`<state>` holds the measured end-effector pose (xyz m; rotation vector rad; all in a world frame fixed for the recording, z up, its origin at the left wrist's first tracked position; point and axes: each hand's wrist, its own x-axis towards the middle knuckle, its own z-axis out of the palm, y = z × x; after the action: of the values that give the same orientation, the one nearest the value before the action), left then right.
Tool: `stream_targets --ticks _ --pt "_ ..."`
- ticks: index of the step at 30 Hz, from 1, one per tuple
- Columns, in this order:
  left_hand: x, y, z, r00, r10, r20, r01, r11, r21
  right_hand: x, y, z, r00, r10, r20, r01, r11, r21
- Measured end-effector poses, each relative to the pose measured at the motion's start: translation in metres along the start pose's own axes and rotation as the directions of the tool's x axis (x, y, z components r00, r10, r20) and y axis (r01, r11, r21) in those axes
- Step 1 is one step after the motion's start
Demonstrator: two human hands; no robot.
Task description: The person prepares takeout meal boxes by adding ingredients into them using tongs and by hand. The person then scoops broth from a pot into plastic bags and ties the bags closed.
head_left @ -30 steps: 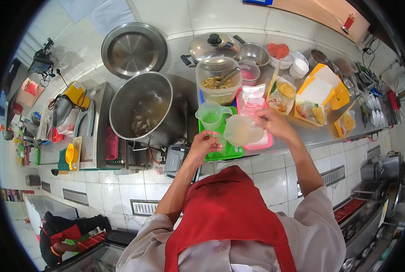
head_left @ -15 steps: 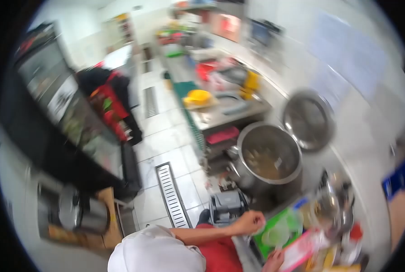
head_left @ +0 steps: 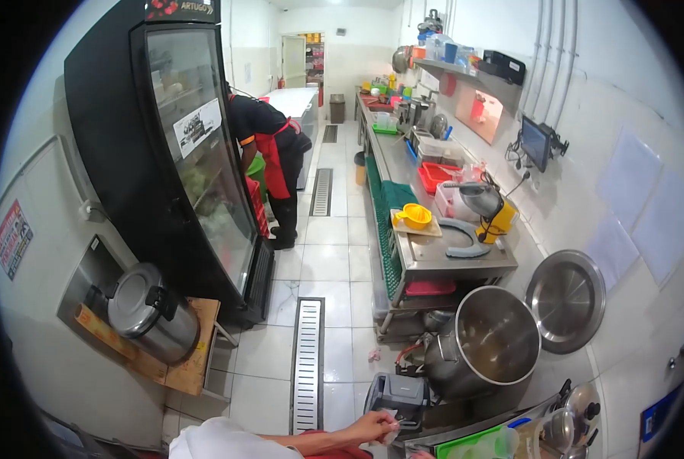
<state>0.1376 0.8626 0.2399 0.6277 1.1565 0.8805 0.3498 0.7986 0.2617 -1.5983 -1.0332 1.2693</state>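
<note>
My left hand reaches in from the lower left, below a white sleeve. Its fingers are closed around a small piece of clear, thin plastic. Only a sliver of my right hand shows at the bottom edge, so its fingers are hidden. To the right of both hands lies a bright green tray with a clear plastic container on it. A grey bin stands on the floor just beyond my left hand.
A large steel pot holds cloudy liquid, its round lid against the wall. A person bends beside the black glass-door fridge. A steel counter runs along the right. A floor drain crosses the tiles. A rice cooker stands left.
The view has tilted up and steadied, showing more of the kitchen. My left hand now sits lower in view, and my right hand has mostly slipped below the frame.
</note>
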Motion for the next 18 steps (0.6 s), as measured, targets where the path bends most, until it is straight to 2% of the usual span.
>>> stream_targets --ticks 1,3,6,7,10,14,16,17,18 --pt "-0.010 -0.002 -0.009 1.000 -0.003 0.002 0.003 0.999 -0.045 -0.015 -0.023 0.030 0.981 0.114 0.156 -0.156 0.945 0.286" --pt "-0.029 -0.008 -0.024 1.000 -0.021 -0.001 0.021 0.992 -0.125 -0.015 -0.005 0.058 0.949 0.159 0.274 -0.232 0.938 0.258" --pt "-0.059 -0.017 -0.052 0.999 -0.020 0.026 0.021 1.000 -0.014 -0.022 0.031 0.097 0.858 0.257 0.445 -0.369 0.911 0.185" --pt "-0.063 -0.029 -0.063 1.000 0.016 0.013 -0.016 0.999 0.031 -0.028 0.033 0.108 0.862 0.256 0.437 -0.367 0.910 0.190" --pt "-0.082 -0.058 -0.093 0.995 0.095 0.042 -0.094 0.995 -0.018 -0.054 0.027 0.139 0.872 0.265 0.411 -0.372 0.905 0.205" --pt "-0.111 -0.067 -0.121 0.996 0.077 0.046 -0.075 0.996 -0.048 -0.080 0.030 0.166 0.843 0.183 0.505 -0.293 0.945 0.146" --pt "-0.133 -0.051 -0.132 0.999 0.029 0.036 -0.024 0.991 -0.131 -0.082 0.039 0.180 0.853 0.238 0.464 -0.305 0.950 0.074" --pt "-0.141 -0.045 -0.137 0.997 0.071 -0.005 -0.071 0.994 -0.085 -0.083 0.043 0.186 0.859 0.262 0.440 -0.309 0.950 0.037" --pt "-0.147 -0.041 -0.141 0.992 0.116 -0.046 -0.118 0.992 -0.039 -0.084 0.048 0.188 0.883 0.218 0.415 -0.257 0.966 0.041"
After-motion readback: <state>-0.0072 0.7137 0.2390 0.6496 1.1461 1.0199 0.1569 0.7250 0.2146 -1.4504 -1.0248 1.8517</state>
